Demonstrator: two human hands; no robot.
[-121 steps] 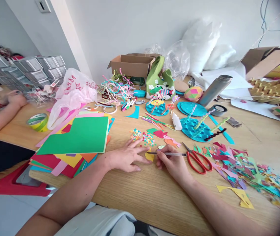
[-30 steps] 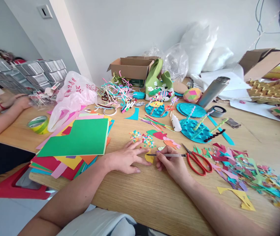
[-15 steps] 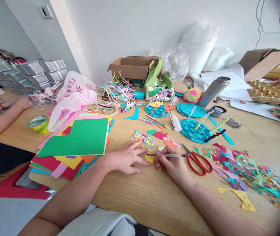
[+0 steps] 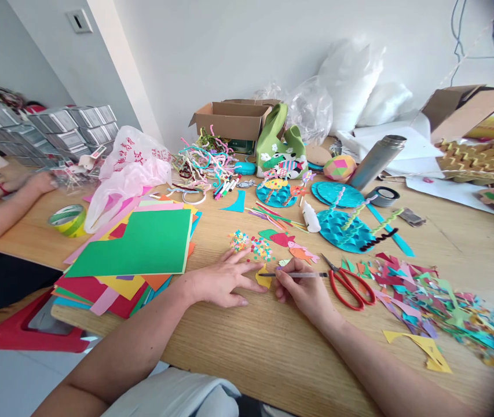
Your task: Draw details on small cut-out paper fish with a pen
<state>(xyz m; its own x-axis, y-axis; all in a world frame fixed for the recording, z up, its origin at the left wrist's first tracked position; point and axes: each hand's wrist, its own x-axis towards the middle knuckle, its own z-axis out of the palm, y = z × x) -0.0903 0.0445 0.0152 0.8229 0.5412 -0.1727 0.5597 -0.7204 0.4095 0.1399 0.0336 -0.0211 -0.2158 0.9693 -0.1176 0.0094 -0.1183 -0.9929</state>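
Note:
My left hand (image 4: 224, 281) lies flat on the table with fingers spread, its fingertips at the edge of a small yellow paper cutout (image 4: 264, 279). Pinched in my right hand (image 4: 301, 286) is a slim pen (image 4: 303, 275), whose tip points left onto the yellow cutout. Just beyond my hands are several paper fish (image 4: 284, 238) in red, green, orange and pink. Two little heaps of paper confetti (image 4: 260, 248) sit above my left fingers. Red-handled scissors (image 4: 348, 286) rest beside my right hand, blades partly apart.
Coloured paper sheets (image 4: 142, 243) are stacked at left, near yellow tape (image 4: 68, 220). Paper scraps (image 4: 438, 301) spread at right. Blue craft discs (image 4: 344, 229), a glue bottle (image 4: 311, 218) and a steel flask (image 4: 377, 163) stand farther back. Another person's arm (image 4: 7, 208) reaches in at far left.

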